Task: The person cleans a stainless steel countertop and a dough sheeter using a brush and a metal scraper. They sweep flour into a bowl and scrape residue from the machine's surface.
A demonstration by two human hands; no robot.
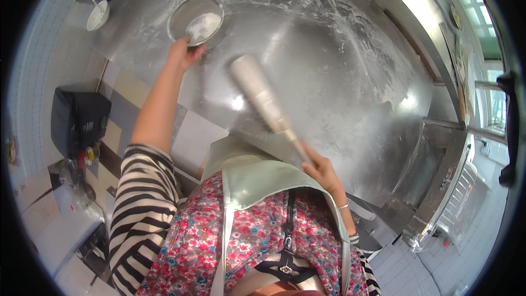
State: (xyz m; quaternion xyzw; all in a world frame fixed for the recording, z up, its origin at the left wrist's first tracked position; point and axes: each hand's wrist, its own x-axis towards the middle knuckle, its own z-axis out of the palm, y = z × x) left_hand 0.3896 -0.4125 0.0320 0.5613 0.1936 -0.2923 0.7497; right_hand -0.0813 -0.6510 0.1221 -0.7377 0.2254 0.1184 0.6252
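My left hand (187, 54) grips the near rim of a round metal bowl (179, 18), with the thumb at its edge. White powder that looks like flour (204, 26) lies in the bowl. Lower down, my right hand (322, 170) is closed around the narrow handle of a long, pale, thick-bodied tool (259, 88). The tool slants up and left over a steel worktop (320, 102). Its outline is blurred, so I cannot tell whether it is a rolling pin or a brush.
White powder is smeared across the worktop's far and right parts. A white bowl (98, 15) with a utensil in it stands at the far left. A black bin-like container (80, 121) is left of the tiled floor (131, 86). A metal appliance (427, 181) adjoins the right.
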